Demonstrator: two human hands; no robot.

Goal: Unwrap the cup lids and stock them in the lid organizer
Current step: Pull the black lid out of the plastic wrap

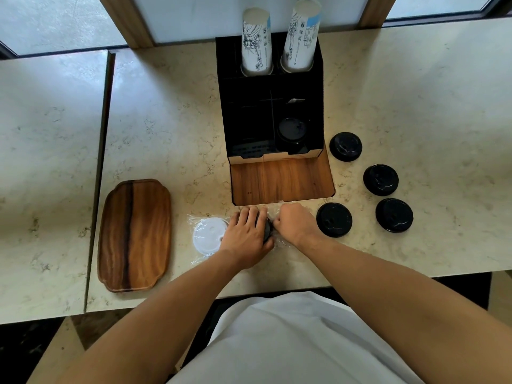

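Observation:
My left hand point(247, 236) presses down on a black lid point(268, 231) still in clear plastic wrap point(279, 243), just in front of the black lid organizer point(273, 106). My right hand point(295, 223) is closed on the wrap at the lid's right side. A white lid point(209, 236) in plastic wrap lies to the left of my left hand. One black lid point(292, 130) sits inside the organizer's right front compartment. Several bare black lids point(334, 219) lie on the counter to the right.
A wooden tray point(135, 235) lies at the left on the marble counter point(166, 120). Two stacks of paper cups point(256, 41) stand in the organizer's back slots. The organizer's wooden base point(281, 180) juts forward. A counter seam point(102, 151) runs at the left.

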